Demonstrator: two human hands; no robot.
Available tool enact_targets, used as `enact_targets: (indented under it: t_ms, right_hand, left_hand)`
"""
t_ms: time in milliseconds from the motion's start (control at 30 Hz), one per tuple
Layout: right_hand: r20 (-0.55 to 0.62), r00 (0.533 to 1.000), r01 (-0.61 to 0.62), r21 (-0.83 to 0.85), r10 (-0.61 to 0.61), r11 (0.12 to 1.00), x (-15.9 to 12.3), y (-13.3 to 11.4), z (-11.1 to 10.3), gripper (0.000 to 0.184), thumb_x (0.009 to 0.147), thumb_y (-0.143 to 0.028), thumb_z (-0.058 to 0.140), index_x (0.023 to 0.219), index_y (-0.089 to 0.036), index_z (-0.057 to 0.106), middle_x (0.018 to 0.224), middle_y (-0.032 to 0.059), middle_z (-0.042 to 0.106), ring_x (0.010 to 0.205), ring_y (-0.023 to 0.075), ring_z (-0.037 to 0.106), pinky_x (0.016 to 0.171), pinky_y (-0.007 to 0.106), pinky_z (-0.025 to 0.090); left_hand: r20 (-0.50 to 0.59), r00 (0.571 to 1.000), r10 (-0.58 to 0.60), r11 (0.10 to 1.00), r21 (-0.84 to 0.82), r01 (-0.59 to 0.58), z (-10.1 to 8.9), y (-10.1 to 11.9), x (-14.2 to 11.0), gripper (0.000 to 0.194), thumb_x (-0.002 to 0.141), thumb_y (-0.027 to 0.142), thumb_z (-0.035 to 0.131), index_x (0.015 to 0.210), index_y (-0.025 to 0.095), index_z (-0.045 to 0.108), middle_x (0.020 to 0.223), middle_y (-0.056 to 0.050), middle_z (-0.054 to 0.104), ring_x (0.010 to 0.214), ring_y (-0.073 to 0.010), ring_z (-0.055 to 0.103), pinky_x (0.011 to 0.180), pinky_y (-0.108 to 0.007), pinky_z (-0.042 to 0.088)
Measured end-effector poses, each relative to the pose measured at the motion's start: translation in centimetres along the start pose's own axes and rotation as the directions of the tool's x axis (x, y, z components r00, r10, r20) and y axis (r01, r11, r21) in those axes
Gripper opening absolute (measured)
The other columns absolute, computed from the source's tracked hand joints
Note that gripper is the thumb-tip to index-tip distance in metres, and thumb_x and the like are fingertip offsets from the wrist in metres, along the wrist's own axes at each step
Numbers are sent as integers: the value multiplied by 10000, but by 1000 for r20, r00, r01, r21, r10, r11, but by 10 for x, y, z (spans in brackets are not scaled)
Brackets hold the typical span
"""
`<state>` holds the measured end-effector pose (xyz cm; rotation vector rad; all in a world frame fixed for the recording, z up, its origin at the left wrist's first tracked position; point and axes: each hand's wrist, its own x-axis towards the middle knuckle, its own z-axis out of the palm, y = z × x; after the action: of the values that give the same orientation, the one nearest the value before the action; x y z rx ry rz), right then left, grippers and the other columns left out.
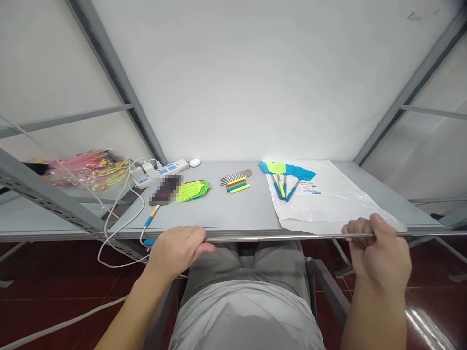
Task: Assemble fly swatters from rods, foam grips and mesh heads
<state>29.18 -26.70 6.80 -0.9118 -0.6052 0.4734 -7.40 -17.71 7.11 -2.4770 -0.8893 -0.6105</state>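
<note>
A thin metal telescopic rod (262, 238) stretches level along the front edge of the shelf. My left hand (178, 249) is closed around its left part, where a blue handle end (149, 242) sticks out. At the other end, my right hand (377, 250) is closed on the rod. Beyond it lie several assembled fly swatters (286, 170) with blue and yellow heads, fanned out on a white plastic bag (335, 194). Mid-shelf are several short metal rods (236, 176) and coloured handles (238, 185). A stack of loose swatter heads (193, 190) sits further left.
A dark, pixelated object (166, 190) lies left of the swatter heads. Behind it are a power strip (173, 167), white cables (122, 226) and a round white item (195, 163). Bagged colourful goods (87, 167) occupy the left shelf. Metal posts (120, 82) frame the shelf.
</note>
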Motion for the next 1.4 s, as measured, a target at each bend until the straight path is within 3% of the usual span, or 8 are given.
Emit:
enact_targets:
  t_ms: [133,233,333,400,500,867,1133,1400]
  right_hand:
    - [-55,997,-44,17,45,999,1,0,4,503,883,-273,600,494,-209,287,478,-75,234,466,92,273,496,282,305]
    - [-48,997,-55,87,60,995,-8,10,24,487,911,-327,563,520,-215,295,476,-81,233,452,91,258,470,271,282]
    - [-19,998,-60,4,60,998,-31,31,49,432,866,-335,635,541,-212,378,500,-70,334,480,96,347,496,269,314]
    - [78,986,-136,-99,144,986,-50,46,63,389,855,-384,652,572,-202,457,539,-46,423,505,106,388,503,273,320]
    - [231,948,-198,-102,217,975,-73,60,75,496,936,-459,521,529,-219,369,510,-51,337,504,113,354,505,280,308]
    - [159,987,7,40,-14,999,-43,18,46,493,943,-305,560,513,-209,339,515,-64,277,501,107,331,525,288,309]
    - [176,983,-60,-6,60,998,-45,18,51,499,948,-341,557,509,-208,360,514,-57,292,507,112,356,524,294,314]
    - [235,961,-130,-86,147,988,-69,39,71,495,961,-418,513,531,-213,377,523,-50,322,515,116,349,526,291,307]
  left_hand:
    - [-97,995,3,998,63,3,6,-11,-13,612,1026,518,147,612,207,474,525,-5,495,497,-165,428,546,-306,272]
    - [-103,990,-98,991,83,106,4,1,-8,535,1037,436,220,617,209,463,517,-1,487,484,-166,427,529,-309,246]
    - [-60,982,-180,980,71,184,0,22,4,439,1024,354,315,638,209,467,524,11,499,491,-162,455,525,-305,233]
    - [-11,984,-180,983,41,180,-3,36,10,414,1021,352,327,662,210,476,546,14,518,506,-162,477,528,-302,237]
    - [10,989,-149,989,0,149,-3,46,14,407,1024,349,315,679,209,480,565,18,530,507,-158,478,525,-300,239]
    - [-127,991,-37,993,-119,22,-2,35,12,444,1034,364,263,673,203,464,561,8,489,508,-155,418,530,-305,248]
    - [-105,991,-88,989,-131,74,1,46,8,341,992,353,421,713,184,523,625,-13,520,580,-170,446,577,-307,282]
    - [-97,994,-59,988,-145,45,-5,84,27,290,1014,329,424,819,187,585,629,10,521,573,-160,445,574,-309,262]
